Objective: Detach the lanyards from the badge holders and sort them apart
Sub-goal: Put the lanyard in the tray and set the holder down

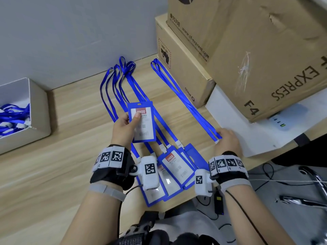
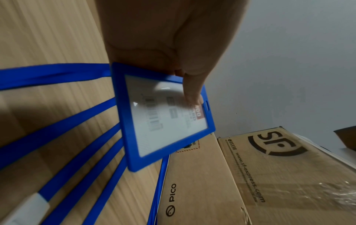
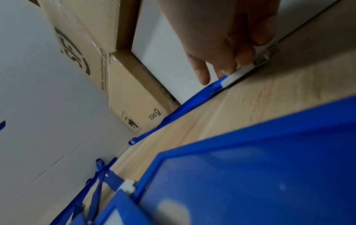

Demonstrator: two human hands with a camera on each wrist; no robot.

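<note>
Blue plastic badge holder [image 1: 142, 121], no strap on it, pinched in left hand [image 1: 123, 129] above bench centre; right hand [image 1: 228, 140] fingers grasp blue fabric lanyard's [image 1: 184, 98] white clip end nr bench's right edge, beside cardboard boxes [image 1: 247, 50].

An office or storeroom corner: stacked courier cartons [image 1: 247, 41] on a wood-grain desk [image 1: 53, 174] against a plain wall [image 1: 70, 32].

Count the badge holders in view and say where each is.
5, maybe more hidden: one held in the left hand, badge holder; four overlapping on the table's near edge.
</note>
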